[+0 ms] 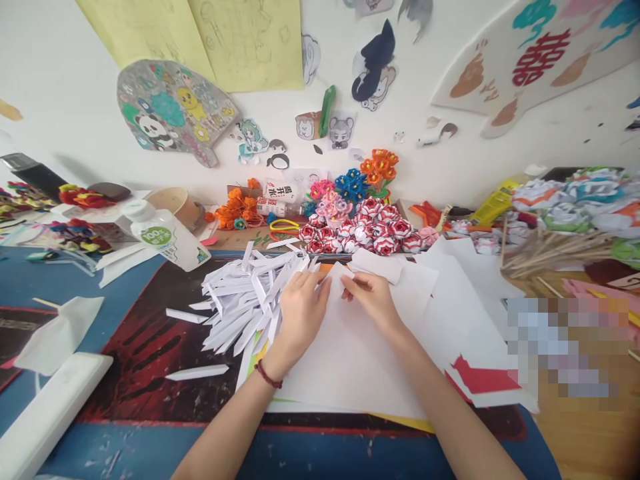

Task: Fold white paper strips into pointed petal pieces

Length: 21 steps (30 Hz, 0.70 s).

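Pinching the right side of the small white paper piece (pixel 339 272), the right hand (pixel 373 300) has thumb and forefinger pressed together, its other fingers bent inward. Facing it, the left hand (pixel 303 307) nips the 9 o'clock side between thumb and curled fingers. The piece sits between both hands, over the large white sheet (pixel 350 367) on the desk (pixel 350 461); its lower end blends into that sheet, so I cannot tell its long axis. From it, the heap of folded white strips (pixel 240 300) lies toward 9 o'clock, beside the left hand, the nearer one. Forearms reach in from 7 and 5 o'clock, converging toward 12, a red bracelet (pixel 269 375) circling the left wrist.
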Tool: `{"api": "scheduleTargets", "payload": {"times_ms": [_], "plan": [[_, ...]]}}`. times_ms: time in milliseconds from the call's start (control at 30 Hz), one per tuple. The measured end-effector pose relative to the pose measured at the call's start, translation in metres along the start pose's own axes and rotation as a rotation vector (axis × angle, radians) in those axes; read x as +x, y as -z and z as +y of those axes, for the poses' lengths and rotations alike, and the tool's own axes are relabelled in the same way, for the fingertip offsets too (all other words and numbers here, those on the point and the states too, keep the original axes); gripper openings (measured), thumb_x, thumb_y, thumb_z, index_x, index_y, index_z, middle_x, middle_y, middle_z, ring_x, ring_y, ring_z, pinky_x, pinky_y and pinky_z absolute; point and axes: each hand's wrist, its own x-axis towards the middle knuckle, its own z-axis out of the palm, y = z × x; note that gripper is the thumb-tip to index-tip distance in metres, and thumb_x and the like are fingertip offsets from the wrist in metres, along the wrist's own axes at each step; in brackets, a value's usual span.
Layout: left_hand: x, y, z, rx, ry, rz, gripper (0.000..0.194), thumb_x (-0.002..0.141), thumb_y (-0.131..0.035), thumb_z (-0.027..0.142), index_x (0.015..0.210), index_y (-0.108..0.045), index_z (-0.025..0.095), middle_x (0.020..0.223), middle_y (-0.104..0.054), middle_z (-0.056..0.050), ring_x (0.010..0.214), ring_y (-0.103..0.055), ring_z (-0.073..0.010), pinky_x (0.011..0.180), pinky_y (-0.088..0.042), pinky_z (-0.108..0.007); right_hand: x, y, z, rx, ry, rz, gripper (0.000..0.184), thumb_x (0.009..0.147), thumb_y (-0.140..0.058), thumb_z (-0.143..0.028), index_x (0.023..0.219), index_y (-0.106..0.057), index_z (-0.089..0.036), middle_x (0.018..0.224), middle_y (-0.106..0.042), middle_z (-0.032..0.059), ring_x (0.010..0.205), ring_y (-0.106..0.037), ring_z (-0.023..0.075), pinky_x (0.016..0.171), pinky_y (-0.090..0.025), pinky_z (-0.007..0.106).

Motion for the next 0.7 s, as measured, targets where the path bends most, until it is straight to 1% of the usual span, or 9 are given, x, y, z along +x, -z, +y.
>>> {"api": "scheduleTargets", "payload": {"times_ms": [67,167,200,267,433,533,633,700], "plan": [[-0.004,0.0,0.0,0.134,-0.133,0.023,0.018,0.092,-0.048,0.021,0.1,-0.065,0.018,0.086,-0.07,-0.006,0.078,-0.061,-0.0178,0.07,-0.04,-0.03,-0.002,-0.005,0.004,0.048,-0.051,0.03,0.039,0.078,-0.065,-0.05,0.061,-0.065,-0.015,0.06,-0.067,0.0063,0.057,-0.061,0.0167,0.062,-0.047,0.028],[-0.009,-0.001,-0.001,0.287,-0.359,-0.021,0.03,0.093,-0.045,0.013,0.119,-0.058,0.016,0.105,-0.07,-0.009,0.083,-0.064,-0.018,0.07,-0.04,-0.032,-0.005,-0.01,0.01,0.185,-0.091,0.085,0.036,0.077,-0.067,-0.049,0.069,-0.069,-0.014,0.065,-0.069,0.0069,0.061,-0.064,0.0183,0.065,-0.051,0.031],[-0.01,-0.001,-0.001,0.324,-0.413,-0.034,0.033,0.092,-0.044,0.01,0.123,-0.055,0.014,0.111,-0.069,-0.01,0.083,-0.065,-0.0176,0.068,-0.041,-0.032,-0.005,-0.011,0.011,0.216,-0.085,0.091,0.035,0.077,-0.067,-0.048,0.071,-0.07,-0.014,0.066,-0.069,0.0069,0.062,-0.064,0.0186,0.066,-0.052,0.031],[-0.01,-0.001,-0.001,0.381,-0.472,-0.043,0.035,0.092,-0.042,0.008,0.125,-0.053,0.011,0.118,-0.066,-0.011,0.082,-0.065,-0.0172,0.066,-0.042,-0.032,-0.005,-0.012,0.013,0.251,-0.058,0.088,0.034,0.078,-0.066,-0.048,0.072,-0.07,-0.014,0.069,-0.07,0.007,0.064,-0.065,0.0189,0.069,-0.053,0.032],[-0.009,-0.002,-0.005,0.425,-0.477,-0.045,0.04,0.092,-0.04,0.007,0.13,-0.049,0.011,0.124,-0.063,-0.013,0.084,-0.066,-0.0182,0.066,-0.044,-0.032,-0.007,-0.012,0.009,0.283,0.01,0.057,0.038,0.086,-0.057,-0.048,0.074,-0.07,-0.014,0.074,-0.07,0.0086,0.067,-0.065,0.0192,0.07,-0.053,0.034],[-0.009,-0.002,-0.007,0.395,-0.496,-0.068,0.04,0.092,-0.041,0.007,0.131,-0.049,0.012,0.125,-0.061,-0.013,0.089,-0.066,-0.0199,0.068,-0.044,-0.032,-0.009,-0.012,0.006,0.21,0.042,0.071,0.036,0.085,-0.058,-0.047,0.077,-0.07,-0.014,0.073,-0.069,0.0079,0.068,-0.064,0.0194,0.069,-0.052,0.033],[-0.009,-0.002,-0.005,0.316,-0.481,-0.092,0.039,0.092,-0.044,0.01,0.13,-0.051,0.017,0.127,-0.061,-0.012,0.092,-0.066,-0.0202,0.077,-0.044,-0.035,-0.008,-0.01,0.006,0.117,0.055,0.1,0.035,0.084,-0.06,-0.046,0.073,-0.068,-0.014,0.067,-0.067,0.006,0.065,-0.063,0.0185,0.066,-0.05,0.03],[-0.008,-0.003,-0.002,0.216,-0.418,-0.094,0.034,0.092,-0.049,0.016,0.126,-0.055,0.021,0.121,-0.065,-0.009,0.09,-0.067,-0.0196,0.085,-0.042,-0.037,-0.006,-0.006,0.006,0.066,0.064,0.114,0.037,0.086,-0.058,-0.045,0.066,-0.066,-0.015,0.061,-0.064,0.0043,0.06,-0.06,0.0171,0.063,-0.047,0.028]]}}
